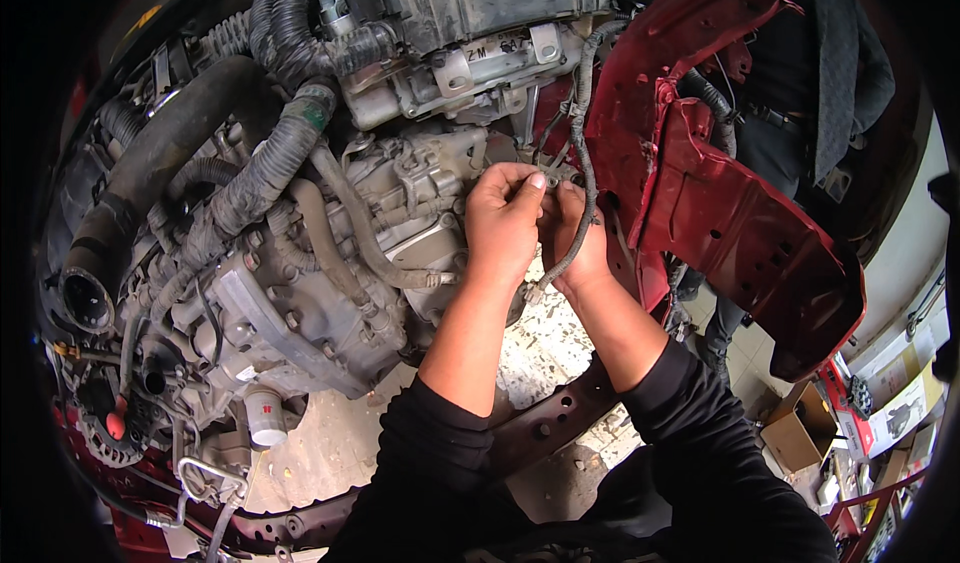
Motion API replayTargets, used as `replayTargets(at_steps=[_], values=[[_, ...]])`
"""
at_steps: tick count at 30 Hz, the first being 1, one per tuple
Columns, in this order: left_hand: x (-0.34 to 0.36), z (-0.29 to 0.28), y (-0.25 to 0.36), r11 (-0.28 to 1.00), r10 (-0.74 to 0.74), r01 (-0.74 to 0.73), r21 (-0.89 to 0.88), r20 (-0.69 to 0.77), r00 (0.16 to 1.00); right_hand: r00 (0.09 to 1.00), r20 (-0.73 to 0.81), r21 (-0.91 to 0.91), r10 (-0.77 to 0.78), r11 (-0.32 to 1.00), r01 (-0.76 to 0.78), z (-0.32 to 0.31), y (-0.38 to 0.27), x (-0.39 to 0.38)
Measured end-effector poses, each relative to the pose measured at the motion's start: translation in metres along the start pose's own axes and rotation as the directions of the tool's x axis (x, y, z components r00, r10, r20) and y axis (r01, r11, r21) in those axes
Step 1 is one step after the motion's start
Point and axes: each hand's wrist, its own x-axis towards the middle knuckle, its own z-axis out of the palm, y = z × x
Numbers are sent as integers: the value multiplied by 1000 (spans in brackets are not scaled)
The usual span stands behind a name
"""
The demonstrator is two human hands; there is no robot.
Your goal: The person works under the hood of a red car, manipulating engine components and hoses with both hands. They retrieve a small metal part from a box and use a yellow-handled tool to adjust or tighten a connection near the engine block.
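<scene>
In the head view my left hand (498, 221) and my right hand (574, 245) are close together at the gap between the grey gearbox housing (406, 238) and the red body panel (710, 228). My left thumb and fingers are bent into a pinch, my right fingers curl beside them. What is between the fingertips is small, partly hidden and too unclear to name. A dark wrapped cable (584, 113) runs down past my right fingers toward a hose end below them.
Thick hoses (300, 133) and a black open pipe (90, 293) fill the left. A metal bracket assembly (460, 78) sits at the top. A person in dark clothes (830, 73) stands behind the panel at right, above cardboard boxes (795, 428). A perforated crossmember (545, 423) lies below my arms.
</scene>
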Motion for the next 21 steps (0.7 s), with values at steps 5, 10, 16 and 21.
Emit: replayTargets(at_steps=[5,10,16,21], values=[[-2,0,2,1000,-11,11,-1,14,1000,997,7,68,72,995,-73,-3,1,2],[-1,-1,2,1000,-31,31,-3,19,999,993,108,159,56,985,-72,-4,0,1],[0,-2,0,1000,-3,3,-4,24,1000,962,138,-328,-237,905,270,-6,9,6],[0,-1,0,1000,-2,2,-25,8,1000,933,195,-533,-303,766,360,-13,6,5]])
